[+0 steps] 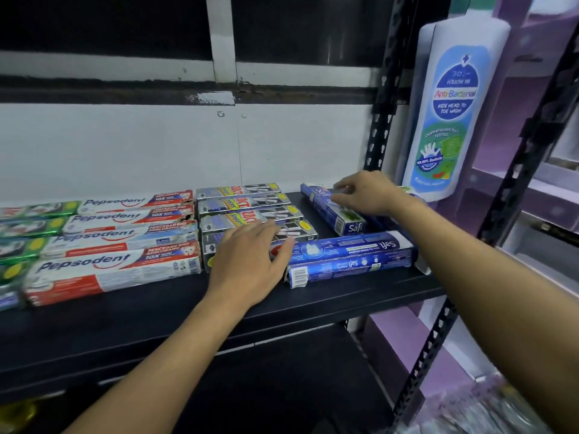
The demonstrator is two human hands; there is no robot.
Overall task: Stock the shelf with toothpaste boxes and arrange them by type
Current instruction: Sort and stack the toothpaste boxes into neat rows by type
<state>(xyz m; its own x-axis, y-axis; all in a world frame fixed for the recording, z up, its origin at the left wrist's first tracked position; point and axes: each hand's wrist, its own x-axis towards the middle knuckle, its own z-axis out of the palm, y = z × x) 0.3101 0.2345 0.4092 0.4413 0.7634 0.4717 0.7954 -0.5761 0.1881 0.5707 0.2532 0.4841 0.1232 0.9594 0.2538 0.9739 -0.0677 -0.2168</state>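
Note:
Toothpaste boxes lie flat on a black shelf [156,321]. From the left there are green boxes [28,227], white and red Pepsodent boxes [119,242], then black and grey boxes [247,202]. Two blue Safi boxes [351,255] lie lengthwise at the front right. Another blue Safi box [332,211] lies at an angle behind them. My left hand [250,261] rests flat with straight fingers on the nearest black box, its fingertips touching the left end of the front blue boxes. My right hand [366,192] reaches over the angled blue box, with curled fingers on its top.
A tall white anti-bacterial wash bottle [454,111] stands at the right, beside the black perforated upright [382,117]. A white wall backs the shelf. A second black upright [488,239] crosses the right side, with purple shelving behind it. A lower shelf [282,386] shows below.

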